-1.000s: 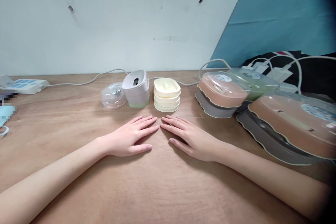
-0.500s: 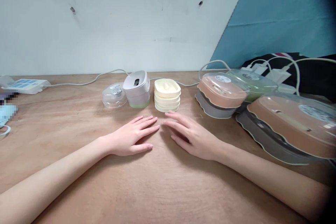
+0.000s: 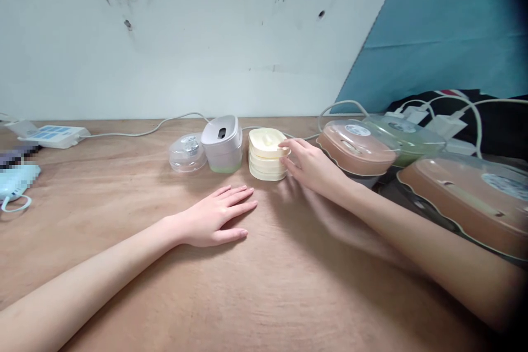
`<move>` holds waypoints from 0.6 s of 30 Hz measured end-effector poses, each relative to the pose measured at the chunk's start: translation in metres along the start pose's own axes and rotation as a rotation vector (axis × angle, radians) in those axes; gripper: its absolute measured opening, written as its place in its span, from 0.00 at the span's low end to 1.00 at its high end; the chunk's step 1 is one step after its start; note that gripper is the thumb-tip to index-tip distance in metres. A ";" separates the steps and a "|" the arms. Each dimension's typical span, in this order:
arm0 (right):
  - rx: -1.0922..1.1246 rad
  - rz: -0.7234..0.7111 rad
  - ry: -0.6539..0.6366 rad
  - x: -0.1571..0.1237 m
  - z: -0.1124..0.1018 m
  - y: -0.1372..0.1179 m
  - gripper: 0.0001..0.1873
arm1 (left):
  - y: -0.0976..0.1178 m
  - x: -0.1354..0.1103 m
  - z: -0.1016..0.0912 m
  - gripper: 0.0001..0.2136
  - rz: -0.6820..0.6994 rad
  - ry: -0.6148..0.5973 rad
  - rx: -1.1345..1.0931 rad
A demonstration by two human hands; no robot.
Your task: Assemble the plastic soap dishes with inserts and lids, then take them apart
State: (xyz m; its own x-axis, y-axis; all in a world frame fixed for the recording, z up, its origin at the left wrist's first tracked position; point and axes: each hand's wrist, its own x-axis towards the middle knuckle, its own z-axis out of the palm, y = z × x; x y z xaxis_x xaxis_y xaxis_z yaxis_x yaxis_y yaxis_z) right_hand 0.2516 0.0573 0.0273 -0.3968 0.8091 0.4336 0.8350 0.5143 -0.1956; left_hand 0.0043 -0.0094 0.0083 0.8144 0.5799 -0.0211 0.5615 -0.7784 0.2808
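Note:
My left hand point(image 3: 225, 216) lies flat on the wooden table, fingers spread, holding nothing. My right hand point(image 3: 311, 168) is raised to the right side of a stack of pale yellow square containers point(image 3: 267, 168). Its fingertips are at the right edge of the top lid point(image 3: 266, 143), with the thumb lower along the side. The fingers are apart and slightly bent, and the stack stands upright on the table. To its left are a lilac container point(image 3: 223, 146) with a dark slot on top and a pale green base, and a clear plastic dome point(image 3: 187, 154).
Orange boxes with clear lids point(image 3: 357, 148) and a green one point(image 3: 412, 140) crowd the right side, partly behind my right forearm. A white power strip point(image 3: 60, 136), its cable and a light blue mask point(image 3: 18, 181) lie at the left. A wall point(image 3: 206, 49) stands behind.
My right hand has lifted off the table and moved forward to the right side of the yellow stack. The left hand stays flat. The view has shifted slightly.

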 end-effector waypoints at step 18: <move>0.242 -0.296 0.009 -0.046 -0.021 -0.008 0.08 | -0.007 -0.001 0.005 0.20 -0.174 0.596 -0.403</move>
State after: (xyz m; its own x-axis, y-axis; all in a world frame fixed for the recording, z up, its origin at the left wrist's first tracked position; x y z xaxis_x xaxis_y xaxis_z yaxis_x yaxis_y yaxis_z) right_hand 0.2715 0.0098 0.0273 -0.6032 0.6135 0.5097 0.5701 0.7785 -0.2625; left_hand -0.0002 -0.0058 0.0017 0.4362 0.8083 0.3954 0.4841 -0.5812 0.6541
